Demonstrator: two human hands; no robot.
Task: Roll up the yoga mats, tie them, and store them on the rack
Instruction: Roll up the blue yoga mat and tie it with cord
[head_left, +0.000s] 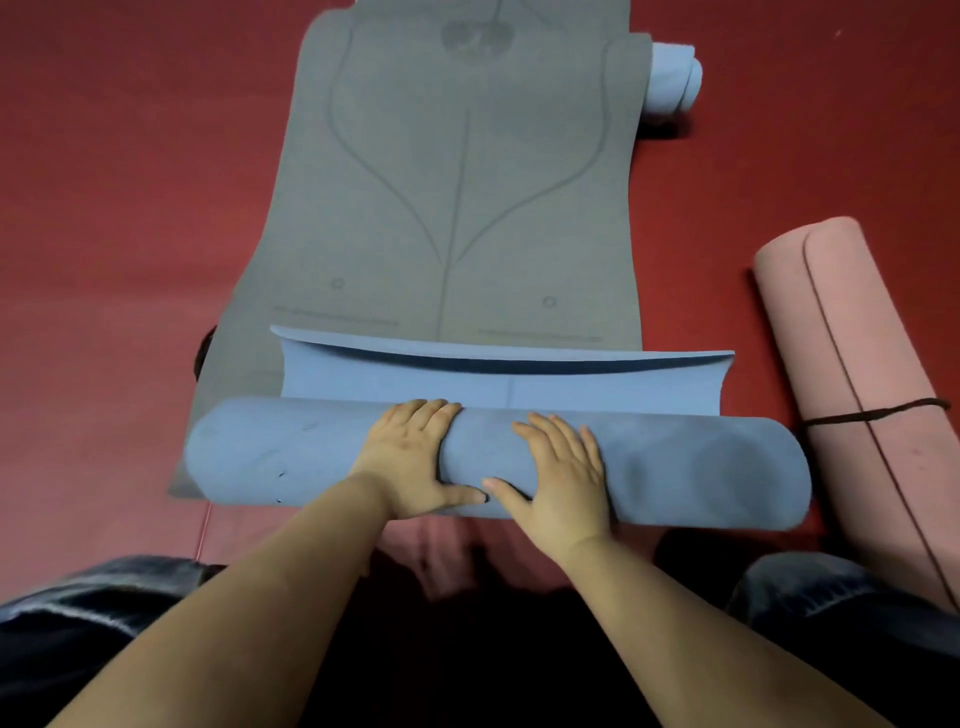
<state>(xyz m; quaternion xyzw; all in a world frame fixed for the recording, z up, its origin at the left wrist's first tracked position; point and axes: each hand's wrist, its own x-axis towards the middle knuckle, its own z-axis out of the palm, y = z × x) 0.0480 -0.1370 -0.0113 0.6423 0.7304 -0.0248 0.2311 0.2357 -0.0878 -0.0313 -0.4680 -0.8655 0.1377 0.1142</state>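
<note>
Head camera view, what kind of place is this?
Likely a yoga or exercise room: a grey mat lies flat on red floor, a tied pink roll beside it, both hands on a blue mat.

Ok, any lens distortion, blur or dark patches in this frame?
Head view: wide-angle bowing curves the grey mat's edges and the blue roll; both hands are slightly soft; the knees and lap at the bottom sit in deep shadow; no glare on the red floor.

Rolled mat (675, 462) lies on flat mat (457, 208).
</note>
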